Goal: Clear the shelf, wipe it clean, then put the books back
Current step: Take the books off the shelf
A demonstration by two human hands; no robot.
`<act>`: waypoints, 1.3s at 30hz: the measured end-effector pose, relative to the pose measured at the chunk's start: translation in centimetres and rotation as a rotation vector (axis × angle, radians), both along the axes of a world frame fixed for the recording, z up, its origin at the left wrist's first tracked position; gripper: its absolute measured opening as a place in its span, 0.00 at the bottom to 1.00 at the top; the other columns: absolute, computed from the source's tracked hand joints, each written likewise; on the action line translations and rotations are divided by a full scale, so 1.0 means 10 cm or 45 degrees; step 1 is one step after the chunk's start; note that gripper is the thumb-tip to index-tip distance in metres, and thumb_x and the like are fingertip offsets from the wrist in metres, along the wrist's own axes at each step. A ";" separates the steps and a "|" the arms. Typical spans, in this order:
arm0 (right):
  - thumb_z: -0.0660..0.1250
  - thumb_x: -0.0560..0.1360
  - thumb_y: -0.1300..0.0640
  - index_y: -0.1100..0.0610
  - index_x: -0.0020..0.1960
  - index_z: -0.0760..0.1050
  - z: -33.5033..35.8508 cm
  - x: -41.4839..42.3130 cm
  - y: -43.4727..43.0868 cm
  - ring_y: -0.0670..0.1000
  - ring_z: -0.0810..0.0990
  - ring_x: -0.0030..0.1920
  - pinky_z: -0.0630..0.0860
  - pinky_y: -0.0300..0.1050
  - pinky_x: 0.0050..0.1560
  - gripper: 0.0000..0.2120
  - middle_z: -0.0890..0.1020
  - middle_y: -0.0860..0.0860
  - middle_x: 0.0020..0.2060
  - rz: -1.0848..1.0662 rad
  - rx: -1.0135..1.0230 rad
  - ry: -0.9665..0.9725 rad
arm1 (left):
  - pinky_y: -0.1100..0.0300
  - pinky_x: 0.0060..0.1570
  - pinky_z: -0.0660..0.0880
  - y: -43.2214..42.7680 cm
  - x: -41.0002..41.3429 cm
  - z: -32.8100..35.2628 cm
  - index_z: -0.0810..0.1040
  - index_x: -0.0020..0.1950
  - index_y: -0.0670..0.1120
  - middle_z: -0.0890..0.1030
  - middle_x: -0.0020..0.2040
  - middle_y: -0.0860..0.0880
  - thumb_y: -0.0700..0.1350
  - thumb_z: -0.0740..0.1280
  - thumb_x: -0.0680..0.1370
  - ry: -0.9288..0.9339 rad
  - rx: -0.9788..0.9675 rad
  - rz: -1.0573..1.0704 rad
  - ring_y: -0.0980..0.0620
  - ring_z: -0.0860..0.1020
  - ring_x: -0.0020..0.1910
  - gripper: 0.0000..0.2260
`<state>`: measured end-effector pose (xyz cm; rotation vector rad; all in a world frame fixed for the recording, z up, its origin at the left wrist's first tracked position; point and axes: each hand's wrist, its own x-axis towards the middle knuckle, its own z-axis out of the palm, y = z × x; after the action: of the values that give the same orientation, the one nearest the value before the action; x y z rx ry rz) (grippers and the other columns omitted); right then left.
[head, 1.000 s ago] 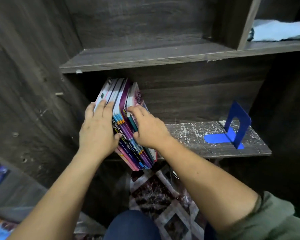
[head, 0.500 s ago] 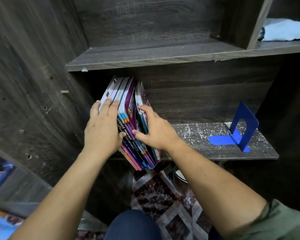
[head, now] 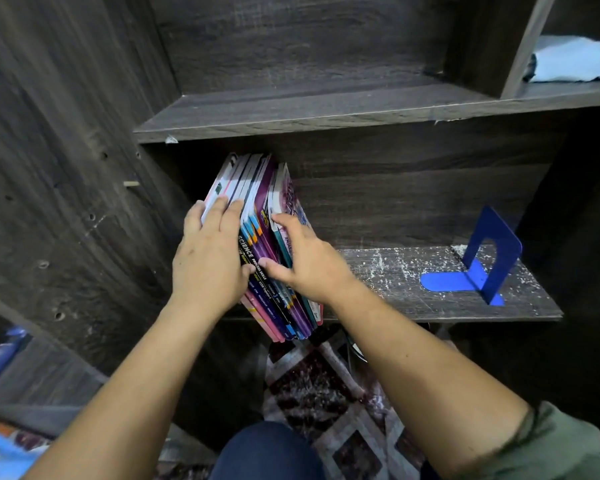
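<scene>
Books (head: 261, 202) stand leaning at the left end of the dusty shelf (head: 395, 282), with their spines jutting past its front edge. Our left hand (head: 205, 265) lies flat on the leftmost spines, fingers straight and together. Our right hand (head: 309, 261) grips the rightmost books, thumb across the spines and fingers curled over their far side. A blue bookend (head: 489, 251) stands well apart at the shelf's right end.

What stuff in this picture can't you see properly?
Head view:
- Titles on the left books: covered by the left hand.
- The right hand and its grip on the books: its own back hides the fingers.
- The cloth, top right: cut off by the right edge.
- Small print on the books: too tiny to read.
- The blue thing, bottom left: blurred, cut by the edge.
</scene>
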<state>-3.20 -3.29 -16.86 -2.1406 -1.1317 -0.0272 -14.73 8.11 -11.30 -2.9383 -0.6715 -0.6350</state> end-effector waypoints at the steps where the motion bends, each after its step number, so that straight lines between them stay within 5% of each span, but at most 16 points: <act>1: 0.63 0.75 0.37 0.44 0.73 0.53 -0.01 0.00 0.01 0.61 0.78 0.57 0.78 0.60 0.53 0.32 0.72 0.56 0.67 0.005 0.002 -0.006 | 0.46 0.70 0.65 0.00 0.00 0.00 0.57 0.77 0.47 0.60 0.76 0.48 0.49 0.78 0.67 -0.003 -0.002 -0.003 0.44 0.54 0.75 0.45; 9: 0.64 0.75 0.54 0.50 0.74 0.56 -0.06 -0.09 0.11 0.60 0.77 0.58 0.77 0.54 0.52 0.31 0.73 0.57 0.64 -0.179 0.100 0.002 | 0.47 0.70 0.66 -0.01 0.00 -0.01 0.57 0.78 0.47 0.60 0.76 0.48 0.48 0.79 0.66 -0.013 -0.012 -0.015 0.43 0.55 0.75 0.46; 15: 0.69 0.75 0.58 0.46 0.77 0.32 -0.32 -0.18 0.11 0.57 0.78 0.59 0.75 0.53 0.54 0.50 0.63 0.54 0.74 -0.382 0.103 0.261 | 0.48 0.70 0.64 0.00 -0.01 -0.01 0.57 0.78 0.47 0.60 0.76 0.49 0.48 0.78 0.67 -0.020 0.004 -0.019 0.43 0.55 0.75 0.45; 18: 0.71 0.74 0.58 0.52 0.78 0.43 -0.58 -0.19 0.11 0.58 0.76 0.61 0.74 0.51 0.57 0.45 0.71 0.56 0.67 -0.540 0.028 0.413 | 0.48 0.70 0.65 0.00 0.00 -0.01 0.57 0.78 0.47 0.60 0.77 0.48 0.48 0.78 0.67 -0.013 0.011 -0.012 0.43 0.54 0.75 0.46; 22: 0.73 0.73 0.56 0.56 0.63 0.65 -0.82 -0.18 0.15 0.57 0.78 0.58 0.76 0.51 0.58 0.24 0.76 0.54 0.58 -0.663 0.060 0.553 | 0.48 0.71 0.64 0.01 0.00 -0.02 0.56 0.78 0.47 0.60 0.76 0.48 0.48 0.78 0.67 -0.013 0.017 -0.010 0.43 0.54 0.75 0.46; 32: 0.67 0.76 0.57 0.57 0.61 0.67 -0.80 -0.07 -0.02 0.59 0.81 0.48 0.78 0.47 0.46 0.16 0.81 0.57 0.48 -0.657 0.184 0.531 | 0.46 0.70 0.64 0.01 0.01 -0.03 0.56 0.78 0.47 0.59 0.77 0.48 0.48 0.78 0.67 0.002 -0.009 0.001 0.43 0.53 0.75 0.45; 39: 0.67 0.73 0.52 0.57 0.59 0.70 -0.37 0.06 -0.78 0.65 0.78 0.47 0.70 0.52 0.44 0.17 0.81 0.61 0.44 -0.757 0.066 0.058 | 0.38 0.70 0.61 -0.01 0.03 0.03 0.57 0.77 0.46 0.59 0.77 0.46 0.50 0.76 0.67 0.135 0.012 0.071 0.40 0.55 0.75 0.44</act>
<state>-2.63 -11.07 -20.53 -2.3404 -0.4309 -0.2726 -14.40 7.98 -10.99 -2.9085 -0.7342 -0.4722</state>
